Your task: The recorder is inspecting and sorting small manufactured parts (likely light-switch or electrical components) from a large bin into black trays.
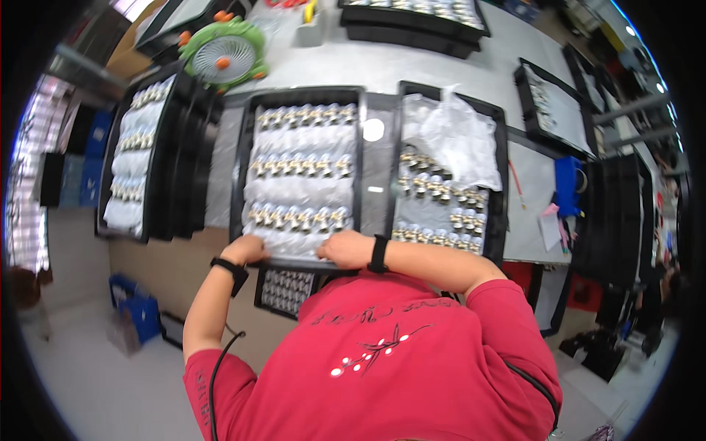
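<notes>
A black tray (pixel 359 176) lies before me, lined with crinkled translucent plastic sheeting (pixel 294 242). Three rows of small bulb-like parts (pixel 300 165), brassy with pale domes, lie across it. My left hand (pixel 245 250) is at the tray's near left corner, fingers curled over the sheeting. Along the near edge, my right hand (pixel 346 250) rests on the sheeting just below the nearest row, fingers bent and closed. Whatever is between the fingers of either hand is too small or hidden to make out.
On the right, a second black tray (pixel 503 176) holds similar parts, with loose plastic (pixel 460 140) over its far part. Stacked black trays (pixel 180 162) stand at left. Behind are a green fan (pixel 224 59) and another tray stack (pixel 412 33). A blue bin (pixel 566 187) sits at right.
</notes>
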Motion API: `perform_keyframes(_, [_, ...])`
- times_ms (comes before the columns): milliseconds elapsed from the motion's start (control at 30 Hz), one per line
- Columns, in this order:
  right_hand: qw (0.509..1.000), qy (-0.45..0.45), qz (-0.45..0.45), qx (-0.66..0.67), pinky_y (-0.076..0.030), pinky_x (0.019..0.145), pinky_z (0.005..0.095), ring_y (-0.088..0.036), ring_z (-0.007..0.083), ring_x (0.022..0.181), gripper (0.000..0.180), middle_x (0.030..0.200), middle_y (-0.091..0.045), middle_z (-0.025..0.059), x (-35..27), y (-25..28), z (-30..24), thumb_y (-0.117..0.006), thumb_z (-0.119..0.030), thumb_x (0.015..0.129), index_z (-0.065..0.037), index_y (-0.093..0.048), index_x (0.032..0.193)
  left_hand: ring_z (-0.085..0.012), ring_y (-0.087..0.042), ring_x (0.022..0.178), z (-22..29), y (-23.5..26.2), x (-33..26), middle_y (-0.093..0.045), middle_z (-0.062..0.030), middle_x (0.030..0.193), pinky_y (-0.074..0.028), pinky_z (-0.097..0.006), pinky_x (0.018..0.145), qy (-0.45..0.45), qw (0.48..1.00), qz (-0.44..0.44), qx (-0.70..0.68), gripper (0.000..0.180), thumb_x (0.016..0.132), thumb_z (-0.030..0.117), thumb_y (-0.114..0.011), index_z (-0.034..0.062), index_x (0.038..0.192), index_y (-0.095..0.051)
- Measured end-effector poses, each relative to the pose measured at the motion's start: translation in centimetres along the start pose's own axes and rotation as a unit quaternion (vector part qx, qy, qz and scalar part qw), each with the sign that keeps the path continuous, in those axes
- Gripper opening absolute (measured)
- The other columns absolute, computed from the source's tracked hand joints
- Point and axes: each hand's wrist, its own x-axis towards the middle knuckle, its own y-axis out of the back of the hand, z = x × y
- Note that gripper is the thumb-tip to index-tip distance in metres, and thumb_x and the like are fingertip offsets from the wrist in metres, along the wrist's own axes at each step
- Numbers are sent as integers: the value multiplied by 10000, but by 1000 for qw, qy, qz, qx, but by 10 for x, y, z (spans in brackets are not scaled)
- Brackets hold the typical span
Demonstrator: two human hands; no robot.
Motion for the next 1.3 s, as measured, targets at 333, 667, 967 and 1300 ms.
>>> perform_keyframes(333, [867, -409, 279, -56, -500, 736, 414, -610, 321, 853, 213, 913, -603, 134, -203, 48, 77, -678, -184, 775, -86, -607, 950, -334, -625, 938, 135, 80, -37, -651, -183, 1033, -486, -394, 814, -114, 965, 199, -130, 355, 852, 293, -626, 27, 1087, -626])
perform_keyframes(667, [866, -406, 290, -29, -492, 766, 424, -608, 331, 909, 385, 956, -620, 159, -233, 31, 100, -713, -182, 675, -50, -601, 1018, -153, -592, 980, 302, 119, -21, -622, -97, 1102, -476, -293, 851, -309, 831, 61, -459, 337, 900, 152, -588, 19, 1207, -548])
perform_keyframes(967, [844, -152, 409, 311, -415, 619, 221, -477, 99, 681, 467, 921, -598, 17, -233, 115, -9, -806, -171, 681, -67, -618, 1096, -109, -561, 997, 353, 122, -21, -562, -39, 1048, -498, -305, 880, -273, 588, -137, -748, 446, 933, 148, -561, 83, 1340, -391])
perform_keyframes(1300, [895, -61, 384, 216, -443, 720, 269, -490, 145, 820, 896, 1159, -521, 53, -257, 120, -14, -877, -221, 580, -81, -413, 1333, -132, -608, 906, 386, 122, -43, -564, -49, 1071, -537, -318, 776, -271, 524, -115, -799, 413, 932, 206, -575, 82, 1283, -398])
